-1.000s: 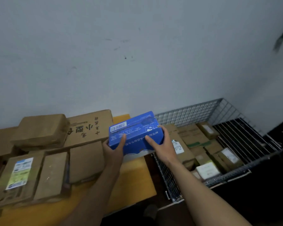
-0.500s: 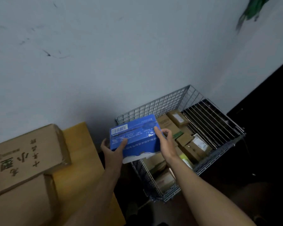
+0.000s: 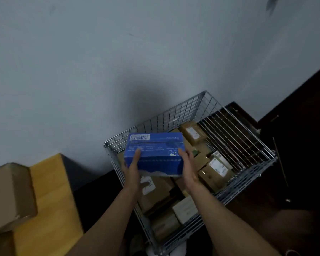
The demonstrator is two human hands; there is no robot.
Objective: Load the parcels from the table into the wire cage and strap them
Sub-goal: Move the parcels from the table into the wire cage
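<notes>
Pale grey wall (image 3: 100, 71) behind, dim light, dark floor at right.

Head view, the only one. A yellow table (image 3: 50, 191) is seen at lower left, with a brown carton (image 3: 9, 194) on it. A wire cage (image 3: 192, 106) is set against the wall just beside the table. It is already part filled with brown parcels (image 3: 216, 169), most of them labelled. No strap is seen.

A blue box (image 3: 155, 154) is held in the air over the cage's near-left part, above the parcels. It is roughly level, barcode face up, and no contact with the parcels can be made out. It is gripped at both short ends. The left hand (image 3: 132, 172) has its thumb laid on the top face and its fingers tucked beneath. The right hand (image 3: 189, 169) is clasped round the right end, fingers hidden under the box.

Handling, judged: a stiff printed card carton with sharp corners and no sag between the hands, so light to moderate weight is assumed. The glossy print may be slippery, so support under the base at both ends is advised, not the top face alone. Contents are unknown, so it should be lowered, not dropped. The parcels below lie unevenly and tilt is possible, so a flat spot should be picked.

Step judged: placing in the cage. Strapping is not yet begun, and at least one carton is left on the table.
</notes>
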